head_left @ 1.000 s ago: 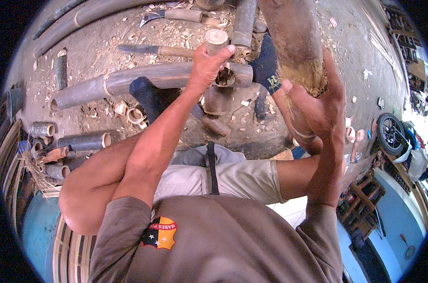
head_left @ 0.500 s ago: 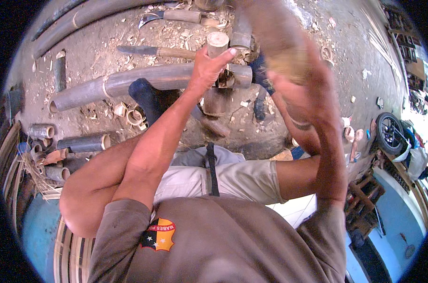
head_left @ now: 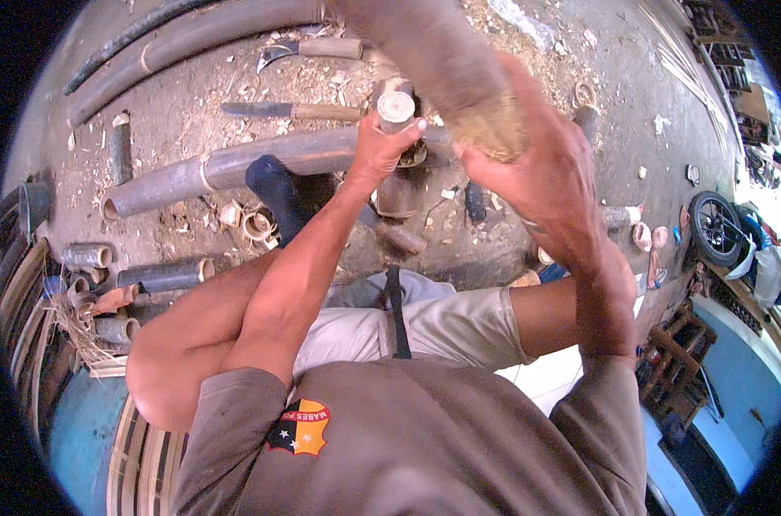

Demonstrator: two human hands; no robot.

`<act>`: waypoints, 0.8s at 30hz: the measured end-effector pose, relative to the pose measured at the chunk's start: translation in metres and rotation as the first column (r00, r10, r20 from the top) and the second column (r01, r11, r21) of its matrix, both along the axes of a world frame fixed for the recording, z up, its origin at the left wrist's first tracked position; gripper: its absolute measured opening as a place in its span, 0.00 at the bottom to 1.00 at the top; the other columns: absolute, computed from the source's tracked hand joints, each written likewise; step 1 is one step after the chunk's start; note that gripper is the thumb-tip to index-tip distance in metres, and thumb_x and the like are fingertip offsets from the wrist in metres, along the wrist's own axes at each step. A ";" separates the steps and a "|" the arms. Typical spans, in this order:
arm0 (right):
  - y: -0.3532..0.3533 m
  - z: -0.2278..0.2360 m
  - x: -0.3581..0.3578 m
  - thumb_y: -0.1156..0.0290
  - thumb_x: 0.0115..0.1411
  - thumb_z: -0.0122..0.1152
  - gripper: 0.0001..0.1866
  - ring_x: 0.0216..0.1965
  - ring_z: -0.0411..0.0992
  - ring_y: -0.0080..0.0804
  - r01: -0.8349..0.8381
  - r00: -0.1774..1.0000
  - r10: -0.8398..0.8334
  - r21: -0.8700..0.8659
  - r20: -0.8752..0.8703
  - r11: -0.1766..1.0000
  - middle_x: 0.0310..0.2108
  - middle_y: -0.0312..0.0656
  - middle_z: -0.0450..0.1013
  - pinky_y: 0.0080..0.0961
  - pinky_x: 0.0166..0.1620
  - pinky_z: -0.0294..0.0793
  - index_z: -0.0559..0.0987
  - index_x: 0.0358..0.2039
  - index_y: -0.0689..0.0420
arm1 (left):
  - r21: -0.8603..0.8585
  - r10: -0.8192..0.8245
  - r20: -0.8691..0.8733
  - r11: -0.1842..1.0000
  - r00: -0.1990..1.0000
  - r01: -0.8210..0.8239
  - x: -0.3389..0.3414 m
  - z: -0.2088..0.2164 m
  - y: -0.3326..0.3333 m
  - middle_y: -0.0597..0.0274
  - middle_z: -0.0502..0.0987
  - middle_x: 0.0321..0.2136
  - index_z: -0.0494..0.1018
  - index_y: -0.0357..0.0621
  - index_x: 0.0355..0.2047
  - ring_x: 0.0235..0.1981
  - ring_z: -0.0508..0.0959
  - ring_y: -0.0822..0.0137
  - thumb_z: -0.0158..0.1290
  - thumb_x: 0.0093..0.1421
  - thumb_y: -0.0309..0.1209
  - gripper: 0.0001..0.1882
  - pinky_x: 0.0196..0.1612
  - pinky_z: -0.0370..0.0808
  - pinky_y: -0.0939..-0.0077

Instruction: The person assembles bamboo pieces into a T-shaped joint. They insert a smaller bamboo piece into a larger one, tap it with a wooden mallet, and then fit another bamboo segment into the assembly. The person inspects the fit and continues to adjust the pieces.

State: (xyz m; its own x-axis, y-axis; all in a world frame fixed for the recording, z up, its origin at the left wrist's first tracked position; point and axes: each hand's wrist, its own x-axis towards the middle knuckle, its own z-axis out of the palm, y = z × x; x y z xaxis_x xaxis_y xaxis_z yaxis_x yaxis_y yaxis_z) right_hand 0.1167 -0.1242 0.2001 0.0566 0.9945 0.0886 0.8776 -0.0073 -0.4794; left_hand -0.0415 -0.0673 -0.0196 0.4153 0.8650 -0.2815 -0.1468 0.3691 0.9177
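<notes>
My left hand [head_left: 378, 151] is closed around a short round wooden piece [head_left: 396, 108] with a pale, flat top, held upright over a bamboo pole [head_left: 309, 153]. An opening in the pole shows just below that hand. My right hand [head_left: 541, 168] grips a thick, brown, club-like piece [head_left: 446, 73], raised high and close to the camera. Motion blurs the club, and its far end runs out of the picture at the top. Under the pole lies a short brown block [head_left: 399, 193]. My left foot, in a dark sock [head_left: 274, 185], rests against the pole.
Beyond the pole lie a straight knife [head_left: 292, 111] and a hooked knife [head_left: 313, 49] among wood chips. Long bamboo poles [head_left: 193, 47] lie at the far left. Cut bamboo tubes [head_left: 167, 273] are at the near left. A wheel [head_left: 716, 228] stands at the right.
My right hand and the club have shifted left, nearer to the wooden piece. My left hand still holds that piece over the pole. The whole view has shifted slightly.
</notes>
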 end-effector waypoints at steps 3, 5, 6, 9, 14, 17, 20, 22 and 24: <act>-0.016 -0.010 -0.008 0.56 0.51 0.72 0.45 0.43 0.82 0.55 0.076 0.966 0.065 -0.512 0.252 0.855 0.41 0.58 0.81 0.45 0.48 0.80 0.66 0.69 0.48 | 0.189 -0.020 -0.032 0.982 0.999 0.026 0.006 -0.003 0.002 0.65 0.84 0.44 0.80 0.39 0.46 0.44 0.81 0.73 0.69 0.55 0.31 0.19 0.52 0.76 0.70; -0.016 -0.007 -0.001 0.55 0.50 0.73 0.47 0.42 0.82 0.56 0.039 0.981 0.053 -0.455 0.189 0.890 0.40 0.58 0.81 0.47 0.47 0.81 0.65 0.70 0.48 | 0.230 -0.021 -0.090 0.972 0.996 0.041 0.003 -0.007 0.006 0.64 0.83 0.46 0.80 0.40 0.47 0.45 0.81 0.72 0.70 0.54 0.30 0.21 0.53 0.76 0.69; -0.016 0.003 0.000 0.55 0.50 0.73 0.47 0.41 0.82 0.58 0.035 0.990 0.017 -0.367 0.138 0.930 0.39 0.59 0.81 0.48 0.46 0.81 0.65 0.70 0.48 | 0.159 -0.036 -0.006 0.987 0.999 0.037 0.002 -0.009 0.007 0.63 0.83 0.46 0.80 0.39 0.47 0.46 0.81 0.71 0.70 0.53 0.30 0.21 0.53 0.76 0.69; -0.029 0.001 -0.006 0.54 0.50 0.72 0.47 0.41 0.81 0.59 0.095 0.995 -0.098 -0.332 0.008 0.938 0.41 0.60 0.80 0.48 0.47 0.81 0.64 0.70 0.48 | 0.082 -0.124 -0.046 0.988 0.991 0.128 -0.003 0.001 -0.001 0.63 0.84 0.45 0.80 0.39 0.47 0.46 0.81 0.72 0.69 0.53 0.30 0.21 0.54 0.76 0.70; -0.042 -0.012 0.002 0.51 0.52 0.70 0.48 0.44 0.80 0.64 0.136 0.990 -0.106 -0.454 0.091 0.881 0.42 0.59 0.81 0.51 0.48 0.79 0.61 0.71 0.48 | 0.131 -0.170 -0.098 0.974 0.981 0.182 0.010 -0.003 0.015 0.66 0.84 0.43 0.80 0.40 0.48 0.42 0.81 0.73 0.70 0.54 0.30 0.22 0.51 0.77 0.71; -0.048 0.001 -0.005 0.58 0.52 0.72 0.47 0.51 0.81 0.52 0.255 0.941 -0.326 -0.448 -0.086 0.857 0.49 0.57 0.80 0.40 0.56 0.77 0.64 0.71 0.51 | -0.041 0.068 0.051 0.997 0.996 -0.066 0.014 0.010 0.012 0.65 0.84 0.41 0.79 0.39 0.47 0.41 0.81 0.73 0.71 0.56 0.35 0.22 0.47 0.77 0.72; -0.068 -0.003 -0.001 0.62 0.52 0.74 0.46 0.53 0.80 0.44 0.330 0.891 -0.418 -0.378 -0.178 0.865 0.51 0.54 0.81 0.37 0.58 0.76 0.65 0.71 0.54 | -0.062 0.250 0.067 0.967 0.966 -0.246 0.014 0.020 0.009 0.67 0.82 0.34 0.78 0.39 0.42 0.34 0.79 0.75 0.72 0.57 0.39 0.21 0.38 0.77 0.75; -0.072 0.004 0.001 0.64 0.52 0.74 0.46 0.53 0.80 0.40 0.371 0.866 -0.466 -0.389 -0.183 0.843 0.52 0.52 0.80 0.36 0.58 0.75 0.66 0.70 0.57 | -0.045 0.189 -0.002 0.981 0.982 -0.189 0.015 0.028 0.003 0.69 0.80 0.30 0.77 0.41 0.40 0.29 0.77 0.77 0.72 0.57 0.40 0.20 0.31 0.74 0.78; -0.074 0.002 0.004 0.64 0.52 0.74 0.45 0.53 0.79 0.40 0.367 0.878 -0.448 -0.362 -0.169 0.857 0.52 0.52 0.80 0.36 0.58 0.75 0.66 0.70 0.58 | -0.044 0.181 -0.002 0.982 0.983 -0.181 0.017 0.027 0.002 0.71 0.78 0.27 0.77 0.42 0.38 0.25 0.74 0.79 0.72 0.57 0.41 0.19 0.26 0.71 0.80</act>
